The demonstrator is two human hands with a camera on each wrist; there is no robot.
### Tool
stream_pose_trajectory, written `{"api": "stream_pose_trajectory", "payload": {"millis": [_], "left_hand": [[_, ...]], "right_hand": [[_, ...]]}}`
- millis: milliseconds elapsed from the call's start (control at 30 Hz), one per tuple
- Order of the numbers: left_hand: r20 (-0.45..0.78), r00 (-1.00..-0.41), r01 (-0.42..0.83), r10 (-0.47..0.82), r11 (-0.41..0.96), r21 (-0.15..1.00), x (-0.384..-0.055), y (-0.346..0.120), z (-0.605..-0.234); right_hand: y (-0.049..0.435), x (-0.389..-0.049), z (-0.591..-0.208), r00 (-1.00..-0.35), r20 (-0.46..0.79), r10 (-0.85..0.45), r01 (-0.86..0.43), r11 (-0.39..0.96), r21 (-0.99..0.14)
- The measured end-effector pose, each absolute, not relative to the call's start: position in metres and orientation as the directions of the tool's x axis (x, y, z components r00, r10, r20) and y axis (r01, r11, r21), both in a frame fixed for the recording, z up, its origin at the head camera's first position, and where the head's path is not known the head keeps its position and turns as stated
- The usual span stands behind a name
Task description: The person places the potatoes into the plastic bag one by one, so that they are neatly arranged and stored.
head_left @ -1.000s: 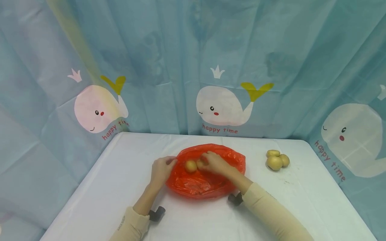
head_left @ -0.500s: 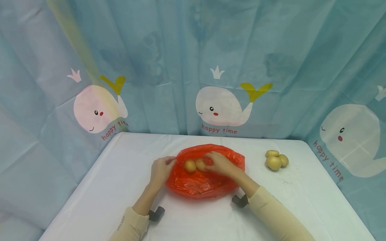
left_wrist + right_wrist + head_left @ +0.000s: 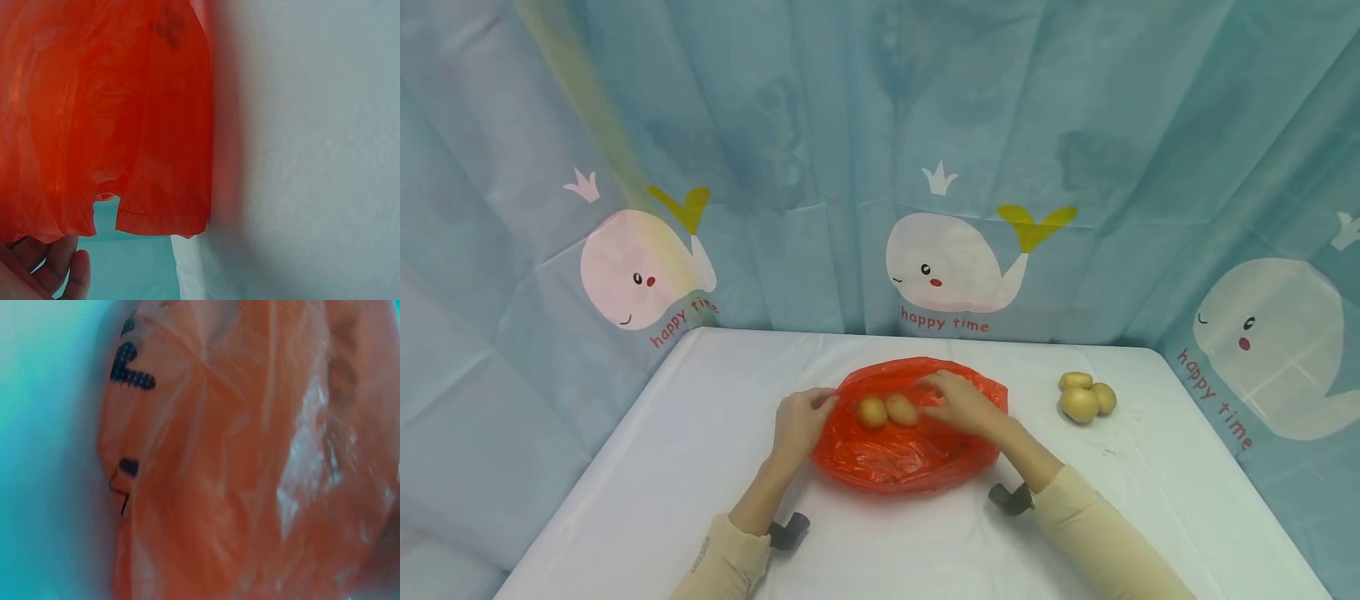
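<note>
A red plastic bag (image 3: 880, 458) lies wide-mouthed on the table, and two potatoes rest inside it, one on the left (image 3: 872, 412) and one touching it on the right (image 3: 902, 410). My left hand (image 3: 798, 427) holds the bag's left rim between thumb and fingers; its fingers (image 3: 59, 262) show at the bag's edge in the left wrist view. Over the bag's right part hovers my right hand (image 3: 962, 407), fingers and thumb spread apart and nothing between them. The bag's side (image 3: 212, 456), with black print, fills most of the right wrist view, hiding that hand.
Three more potatoes (image 3: 1081, 402) sit in a cluster on the white table (image 3: 1157, 492), right of the bag. Some dirt specks lie near them. Behind the table hangs a blue curtain (image 3: 820, 167) printed with whales. Each wrist carries a dark camera mount.
My right hand has let go of the right potato inside the bag and drawn back to the right, its fingers parting. My left hand stays at the rim.
</note>
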State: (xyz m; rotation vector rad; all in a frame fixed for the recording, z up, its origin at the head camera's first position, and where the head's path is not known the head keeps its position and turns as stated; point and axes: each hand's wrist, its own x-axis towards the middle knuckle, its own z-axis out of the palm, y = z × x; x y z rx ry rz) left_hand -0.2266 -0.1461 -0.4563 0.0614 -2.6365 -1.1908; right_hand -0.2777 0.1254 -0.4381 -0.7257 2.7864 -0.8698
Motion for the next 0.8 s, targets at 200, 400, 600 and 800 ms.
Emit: {"api": "stream_pose_trajectory", "payload": {"millis": [200, 400, 600, 800], "left_hand": [[0.21, -0.968, 0.066, -0.138, 0.667, 0.742, -0.227, -0.146, -0.457], [0.22, -0.966, 0.077, -0.135, 0.663, 0.745, -0.227, -0.146, -0.458], [0.215, -0.967, 0.072, -0.137, 0.665, 0.744, -0.226, -0.146, -0.458], [0.205, -0.969, 0.064, -0.14, 0.656, 0.752, -0.225, -0.146, -0.456]], "right_hand": [[0.134, -0.277, -0.434, -0.885, 0.03, -0.465, -0.403, 0.731, -0.55], [0.142, -0.276, -0.429, -0.886, 0.042, -0.462, -0.41, 0.738, -0.536], [0.15, -0.276, -0.424, -0.89, 0.019, -0.455, -0.389, 0.739, -0.55], [0.161, -0.276, -0.419, -0.9, 0.027, -0.436, -0.374, 0.738, -0.562]]}}
